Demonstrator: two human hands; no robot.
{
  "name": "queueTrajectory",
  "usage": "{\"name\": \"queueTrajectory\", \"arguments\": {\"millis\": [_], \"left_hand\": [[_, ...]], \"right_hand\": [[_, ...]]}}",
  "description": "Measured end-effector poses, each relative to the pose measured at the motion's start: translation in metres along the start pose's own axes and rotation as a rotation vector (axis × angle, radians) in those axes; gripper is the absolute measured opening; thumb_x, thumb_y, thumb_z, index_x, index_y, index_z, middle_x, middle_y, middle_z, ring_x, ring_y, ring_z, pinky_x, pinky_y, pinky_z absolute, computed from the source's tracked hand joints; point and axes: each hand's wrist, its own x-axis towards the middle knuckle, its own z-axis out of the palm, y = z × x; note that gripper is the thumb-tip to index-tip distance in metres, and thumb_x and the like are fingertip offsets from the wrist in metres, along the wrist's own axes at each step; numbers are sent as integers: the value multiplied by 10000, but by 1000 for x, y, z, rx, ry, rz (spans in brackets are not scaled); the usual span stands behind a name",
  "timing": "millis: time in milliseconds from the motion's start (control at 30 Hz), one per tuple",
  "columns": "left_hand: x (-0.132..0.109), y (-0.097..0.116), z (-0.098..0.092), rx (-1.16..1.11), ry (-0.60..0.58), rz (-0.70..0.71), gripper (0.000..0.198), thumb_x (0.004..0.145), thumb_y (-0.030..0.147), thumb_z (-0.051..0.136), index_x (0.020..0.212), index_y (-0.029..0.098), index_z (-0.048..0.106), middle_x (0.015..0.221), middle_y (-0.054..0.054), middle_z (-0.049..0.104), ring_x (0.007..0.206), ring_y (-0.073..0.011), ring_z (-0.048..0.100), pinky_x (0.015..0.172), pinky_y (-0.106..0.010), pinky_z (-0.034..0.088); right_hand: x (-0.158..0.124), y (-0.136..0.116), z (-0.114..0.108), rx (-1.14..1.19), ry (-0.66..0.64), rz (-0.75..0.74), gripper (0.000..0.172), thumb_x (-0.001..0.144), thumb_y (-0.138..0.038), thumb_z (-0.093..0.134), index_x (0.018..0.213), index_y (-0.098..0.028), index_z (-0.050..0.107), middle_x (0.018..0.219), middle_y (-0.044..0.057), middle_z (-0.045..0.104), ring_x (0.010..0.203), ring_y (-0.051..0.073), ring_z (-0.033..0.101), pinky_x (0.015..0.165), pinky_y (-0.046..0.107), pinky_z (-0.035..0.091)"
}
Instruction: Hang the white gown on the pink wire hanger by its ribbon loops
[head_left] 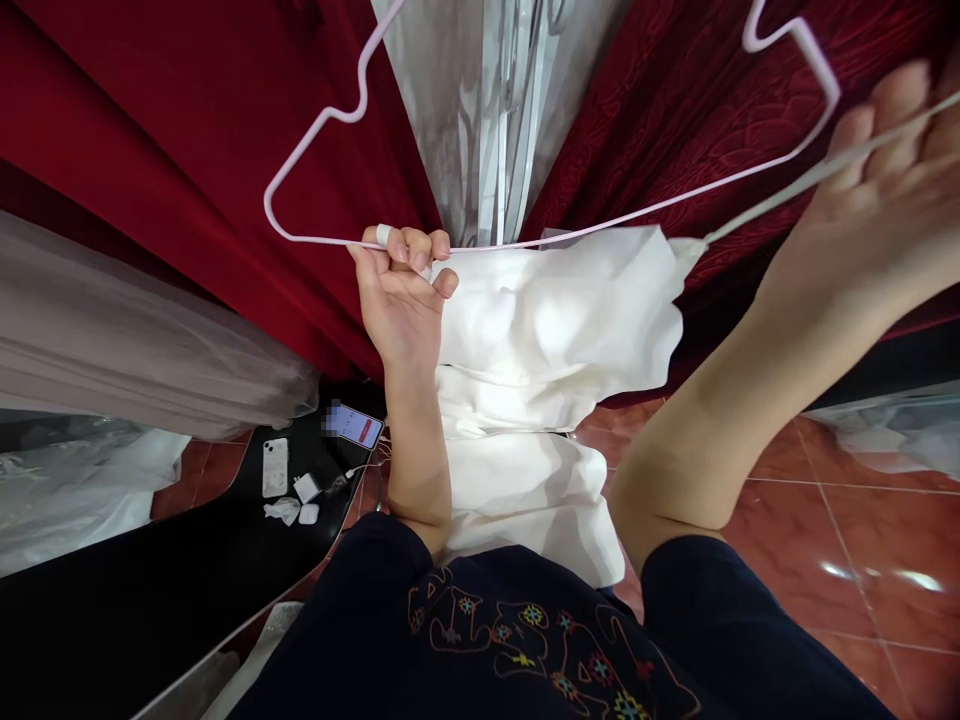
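A pale pink wire hanger (pixel 600 222) stretches across the upper middle of the head view. My left hand (pixel 401 290) is closed on its lower bar together with the top edge of a white garment (pixel 540 340). The garment hangs down below the bar between my arms. My right hand (pixel 885 190) is raised at the upper right, fingers curled round the garment's thin white strap (pixel 787 188), which runs taut from the garment's right corner. The hanger's right shoulder passes just above that hand.
Dark red gowns (pixel 187 150) hang behind, with clear plastic-covered clothing (pixel 495 100) between them and a grey gown (pixel 112 340) at left. A black table (pixel 150 570) at lower left holds two phones (pixel 358 426) and small white items. Red floor tiles (pixel 825 520) lie at right.
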Motion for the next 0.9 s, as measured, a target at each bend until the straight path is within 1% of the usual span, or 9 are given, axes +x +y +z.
{"name": "queueTrajectory", "arguments": {"millis": [67, 133, 233, 333, 400, 500, 667, 800, 900], "left_hand": [[-2, 0, 2, -16, -13, -2, 435, 995, 553, 276, 762, 206, 396, 750, -23, 334, 784, -148, 517, 504, -182, 408], [-4, 0, 3, -21, -9, -5, 438, 1000, 549, 262, 762, 205, 390, 750, -22, 333, 777, -144, 519, 502, -177, 401], [-6, -2, 5, 8, 14, -18, 428, 1003, 543, 264, 768, 206, 382, 759, -24, 348, 787, -143, 529, 513, -174, 405], [-6, -4, 4, 48, 29, -35, 416, 1004, 536, 268, 772, 209, 381, 771, -31, 380, 817, -156, 544, 524, -184, 419], [-5, -5, 3, 6, 17, -48, 401, 1012, 508, 272, 773, 211, 394, 767, -32, 391, 824, -159, 547, 524, -191, 424], [-5, -4, 4, -138, -42, -74, 409, 1033, 443, 236, 769, 205, 438, 758, -29, 397, 816, -148, 552, 531, -197, 438], [-3, -3, -4, -168, -79, -136, 409, 1041, 405, 220, 856, 201, 522, 862, -47, 519, 955, -160, 610, 579, -198, 483], [1, -7, -30, 36, 20, -2, 218, 992, 317, 376, 1137, 257, 527, 1148, -64, 609, 1136, -207, 608, 597, -188, 496], [3, -5, -50, 206, 132, 173, 323, 913, 145, 448, 1203, 262, 527, 1268, -52, 602, 1164, -188, 602, 625, -169, 491]], "right_hand": [[-5, 12, -9, -190, 258, -225, 384, 914, -291, 303, 822, -192, 663, 831, -51, 675, 711, 17, 654, 676, 150, 525], [-15, 27, -11, -391, 329, -265, 305, 873, -342, 442, 812, -133, 656, 700, -5, 646, 599, 55, 626, 607, 191, 517], [-31, 47, -1, -417, 150, -181, 421, 865, -458, 463, 844, -87, 662, 730, 29, 660, 670, 72, 658, 671, 204, 544], [-41, 56, 18, -225, -18, -148, 363, 908, -389, 417, 989, -113, 638, 870, 16, 684, 778, 63, 675, 764, 200, 550], [-42, 57, 29, -58, -27, -119, 281, 932, -324, 388, 1018, -150, 591, 879, -22, 671, 810, 48, 673, 795, 196, 552], [-39, 57, 36, 171, -45, -73, 184, 953, -300, 372, 910, -173, 496, 716, -65, 573, 728, 31, 645, 768, 198, 561], [-38, 61, 30, 209, -173, -72, 219, 976, -269, 291, 812, -182, 408, 619, -59, 394, 565, 24, 515, 709, 213, 560], [-40, 62, 22, 223, -206, -61, 197, 962, -270, 331, 812, -181, 423, 638, -49, 391, 572, 37, 492, 707, 231, 557], [-41, 65, 20, 239, -227, -54, 189, 956, -282, 356, 818, -181, 438, 645, -46, 392, 581, 35, 482, 714, 226, 552]]}}
